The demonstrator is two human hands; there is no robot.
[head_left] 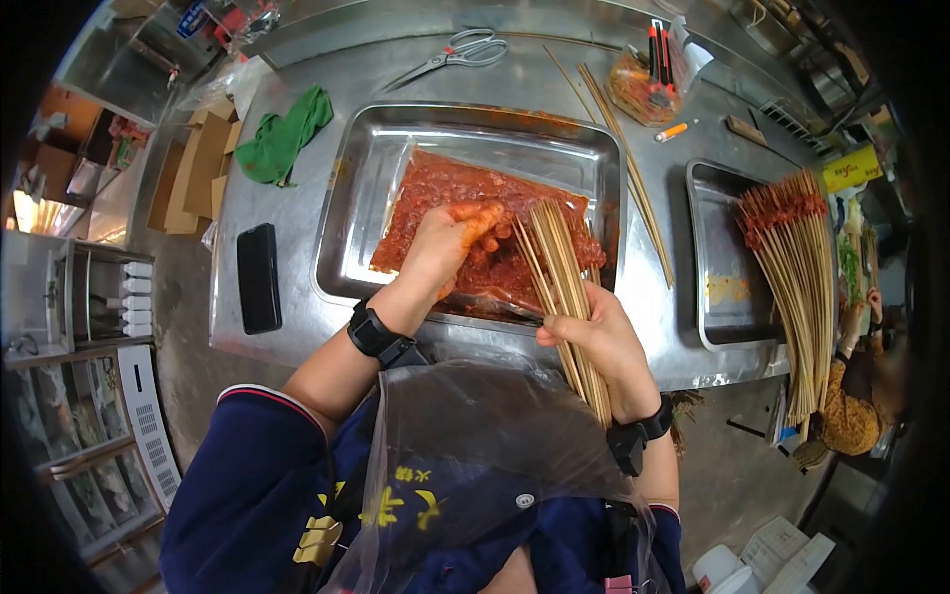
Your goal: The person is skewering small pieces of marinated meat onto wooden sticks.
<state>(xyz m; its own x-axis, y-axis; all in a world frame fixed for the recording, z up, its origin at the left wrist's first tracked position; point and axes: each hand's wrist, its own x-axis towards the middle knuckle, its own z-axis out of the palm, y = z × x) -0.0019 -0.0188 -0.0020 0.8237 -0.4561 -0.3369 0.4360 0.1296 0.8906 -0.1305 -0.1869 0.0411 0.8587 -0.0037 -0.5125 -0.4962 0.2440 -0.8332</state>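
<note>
A bundle of wooden skewers (566,259) is held in my right hand (601,342), its upper ends over the meat. My left hand (457,241), its fingertips stained red, is bent over the marinated red meat (455,183) just left of the skewer ends; its fingers are closed, and what they pinch is too small to make out. The meat lies in a deep metal tray (332,213) in front of me. At the right, a second metal tray (705,307) holds many skewers with meat on their upper ends (792,213).
Scissors (450,57) lie behind the big tray, a green cloth (287,137) and a black phone (259,278) to its left. Loose skewers (633,188), an orange marker (676,130) and a bag with cutters (645,87) are at the right. Another person (853,396) is at the far right.
</note>
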